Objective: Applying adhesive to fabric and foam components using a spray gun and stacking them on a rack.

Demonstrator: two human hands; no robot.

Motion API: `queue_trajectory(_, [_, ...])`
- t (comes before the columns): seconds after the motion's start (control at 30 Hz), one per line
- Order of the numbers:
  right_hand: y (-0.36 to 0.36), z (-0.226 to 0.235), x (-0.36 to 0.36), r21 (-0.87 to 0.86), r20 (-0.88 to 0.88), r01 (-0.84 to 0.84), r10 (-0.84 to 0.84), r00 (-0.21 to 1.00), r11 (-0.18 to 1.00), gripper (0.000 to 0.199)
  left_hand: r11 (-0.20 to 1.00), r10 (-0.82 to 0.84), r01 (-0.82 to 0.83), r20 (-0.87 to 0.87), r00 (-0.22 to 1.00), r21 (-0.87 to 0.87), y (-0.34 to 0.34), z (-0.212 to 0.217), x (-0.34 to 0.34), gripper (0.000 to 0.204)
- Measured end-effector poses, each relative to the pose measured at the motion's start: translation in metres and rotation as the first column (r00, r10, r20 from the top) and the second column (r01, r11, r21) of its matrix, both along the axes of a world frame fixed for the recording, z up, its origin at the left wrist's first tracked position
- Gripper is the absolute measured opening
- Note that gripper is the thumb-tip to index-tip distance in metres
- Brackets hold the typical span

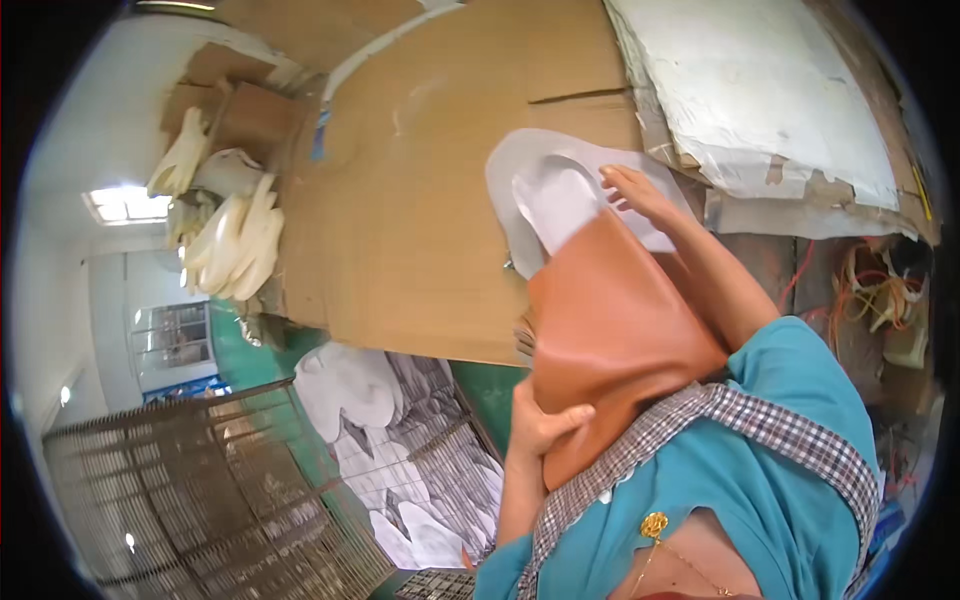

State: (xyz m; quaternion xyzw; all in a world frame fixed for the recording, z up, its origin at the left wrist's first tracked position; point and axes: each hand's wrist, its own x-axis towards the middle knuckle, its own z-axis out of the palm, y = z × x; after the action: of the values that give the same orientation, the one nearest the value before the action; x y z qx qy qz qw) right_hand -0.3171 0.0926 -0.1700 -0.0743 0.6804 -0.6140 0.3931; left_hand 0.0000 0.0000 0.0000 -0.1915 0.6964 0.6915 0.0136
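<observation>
A sheet of tan leather (610, 330) hangs in front of me, held between both hands. My left hand (540, 420) grips its lower edge with the thumb across the front. My right hand (638, 195) pinches its upper edge, where a white sole-shaped cutout (555, 195) on a pale sheet lies against the leather. Both rest over a large brown cardboard surface (420, 200). My teal garment with checked trim fills the lower right.
Cream shoe lasts (235, 240) hang in a cluster at the left. White sole-shaped pieces (390, 440) lie on a wire rack (200, 500) below. A white board (760, 90) sits at the upper right, with orange cables (870, 285) beside it.
</observation>
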Motion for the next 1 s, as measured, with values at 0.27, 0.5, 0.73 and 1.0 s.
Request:
queue_trajectory(0.27, [0.089, 0.089, 0.084, 0.090, -0.551, 0.028, 0.026, 0.834, 0.996, 0.038, 0.902, -0.003, -0.042, 0.105, 0.994, 0.430, -0.109, -0.079, -0.078, 0.070])
queue_trajectory(0.5, [0.056, 0.067, 0.194, 0.519, -0.809, 0.180, 0.412, 0.420, 0.835, 0.054, 0.798, -0.217, 0.084, 0.153, 0.964, 0.597, -0.131, -0.114, -0.107, 0.067])
queue_trajectory(0.73, [0.059, 0.051, 0.171, 0.453, -0.871, 0.245, 0.366, 0.328, 0.857, 0.056, 0.839, -0.256, 0.139, 0.156, 0.954, 0.527, -0.143, -0.140, -0.120, 0.062])
queue_trajectory(1.0, [0.055, 0.055, 0.281, 0.567, -0.821, 0.368, 0.472, 0.321, 0.736, 0.061, 0.823, -0.221, 0.215, -0.053, 0.974, 0.525, -0.140, -0.142, -0.121, 0.041])
